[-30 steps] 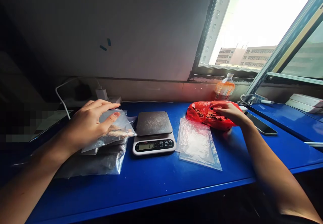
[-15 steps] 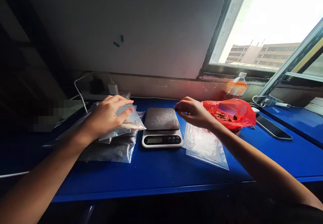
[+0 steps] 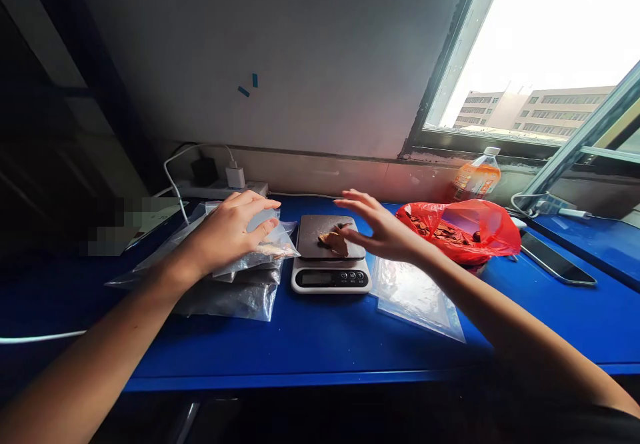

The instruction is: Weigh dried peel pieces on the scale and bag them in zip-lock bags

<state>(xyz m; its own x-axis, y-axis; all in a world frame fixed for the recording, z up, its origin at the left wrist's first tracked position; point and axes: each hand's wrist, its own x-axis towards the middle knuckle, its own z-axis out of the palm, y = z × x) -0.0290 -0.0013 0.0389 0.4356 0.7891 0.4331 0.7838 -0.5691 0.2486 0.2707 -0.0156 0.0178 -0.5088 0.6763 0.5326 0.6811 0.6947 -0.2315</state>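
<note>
A white digital kitchen scale (image 3: 332,281) with a grey metal plate stands on the blue table (image 3: 320,344). Several brown, dried, bark-like pieces (image 3: 338,243) lie on its plate. Over the plate's right edge my right hand (image 3: 387,231) is open, fingers spread, holding nothing. My left hand (image 3: 227,231) is open above the stacked clear zip bags (image 3: 250,301) left of the scale; the top one has something pale in it. Behind my right hand a red plastic bag (image 3: 493,234) stands open with more brown dried pieces inside.
Flat clear bags (image 3: 420,297) lie right of the scale. Beyond the red bag are a phone (image 3: 557,257) and an orange drink bottle (image 3: 477,176). A white charger (image 3: 235,177) with a cable stands at the back left, by the wall.
My right hand has opened from a closed grasp, and brown dried pieces now lie on the formerly bare scale plate. My left hand keeps its pose; the whole view has shifted slightly.
</note>
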